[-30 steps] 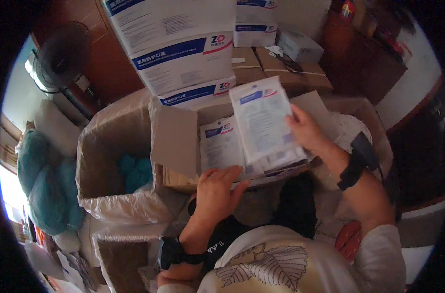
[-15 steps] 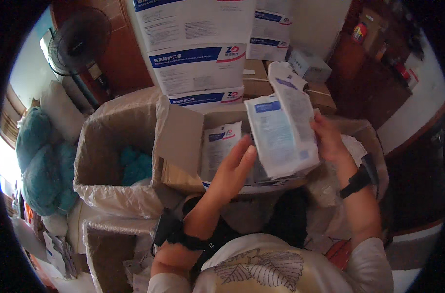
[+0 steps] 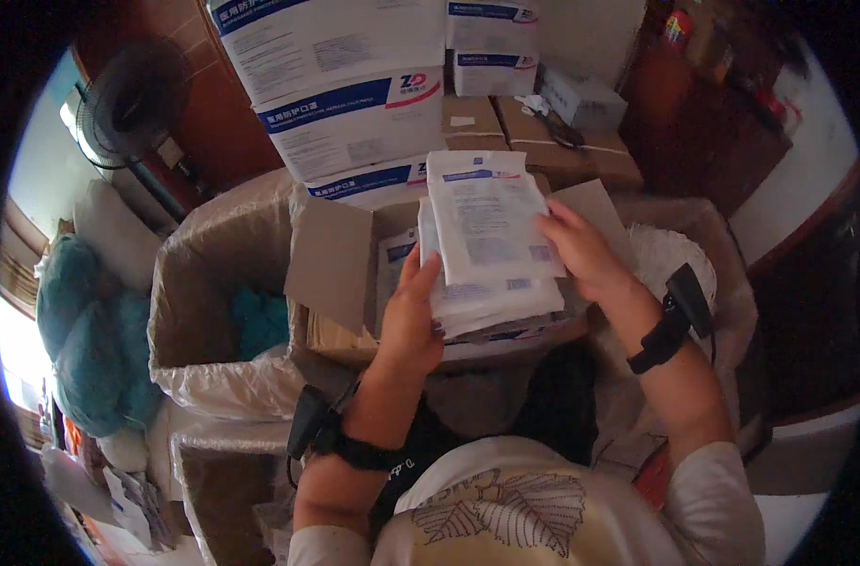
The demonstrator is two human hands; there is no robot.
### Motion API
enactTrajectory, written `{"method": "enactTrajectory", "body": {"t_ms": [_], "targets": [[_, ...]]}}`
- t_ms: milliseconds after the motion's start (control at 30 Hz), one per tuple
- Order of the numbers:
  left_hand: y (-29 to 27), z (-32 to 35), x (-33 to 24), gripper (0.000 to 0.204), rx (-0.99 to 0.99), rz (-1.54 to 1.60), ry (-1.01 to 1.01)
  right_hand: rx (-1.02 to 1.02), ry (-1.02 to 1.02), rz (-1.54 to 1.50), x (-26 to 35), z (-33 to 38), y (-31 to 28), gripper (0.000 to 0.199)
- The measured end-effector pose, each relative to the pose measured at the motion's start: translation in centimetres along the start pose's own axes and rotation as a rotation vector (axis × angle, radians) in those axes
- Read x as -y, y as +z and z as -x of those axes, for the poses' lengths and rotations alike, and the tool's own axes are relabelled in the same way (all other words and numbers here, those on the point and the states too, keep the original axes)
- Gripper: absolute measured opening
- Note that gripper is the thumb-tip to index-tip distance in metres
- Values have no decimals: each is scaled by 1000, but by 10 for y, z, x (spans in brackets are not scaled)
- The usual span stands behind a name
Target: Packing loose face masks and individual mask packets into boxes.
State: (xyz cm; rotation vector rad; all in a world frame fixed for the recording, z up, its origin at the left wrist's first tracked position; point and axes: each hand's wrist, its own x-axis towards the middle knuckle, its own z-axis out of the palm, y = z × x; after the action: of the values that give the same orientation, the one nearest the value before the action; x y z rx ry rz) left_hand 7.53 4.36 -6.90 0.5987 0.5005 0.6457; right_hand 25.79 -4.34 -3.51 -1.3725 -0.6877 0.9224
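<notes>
Both hands holding a stack of flat white packets (image 3: 486, 245), left hand (image 3: 411, 316) gripping its left edge, right hand (image 3: 581, 250) its right, above an open cardboard box (image 3: 331, 274), white cartons (image 3: 335, 94) stacked behind, black fan (image 3: 133, 94) at left.

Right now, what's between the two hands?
In the head view, a stack of flat white packets sits between the left hand and the right hand; both hands grip its edges.

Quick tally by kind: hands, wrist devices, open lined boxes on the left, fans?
Bare hands: 2, left and right, both gripping the stack of flat white packets
Black wrist devices: 2
Plastic-lined open cardboard boxes: 2
Black fan: 1
Total: 7
</notes>
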Motion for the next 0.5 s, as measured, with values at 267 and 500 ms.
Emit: {"method": "enactTrajectory", "body": {"t_ms": [267,500], "targets": [[4,-4,-3,35,-104,-51,-49,-27,42,218,-6,-8,-6,32],[16,-4,-6,35,-76,-63,-101,26,26,475,-3,-7,-20,33]]}}
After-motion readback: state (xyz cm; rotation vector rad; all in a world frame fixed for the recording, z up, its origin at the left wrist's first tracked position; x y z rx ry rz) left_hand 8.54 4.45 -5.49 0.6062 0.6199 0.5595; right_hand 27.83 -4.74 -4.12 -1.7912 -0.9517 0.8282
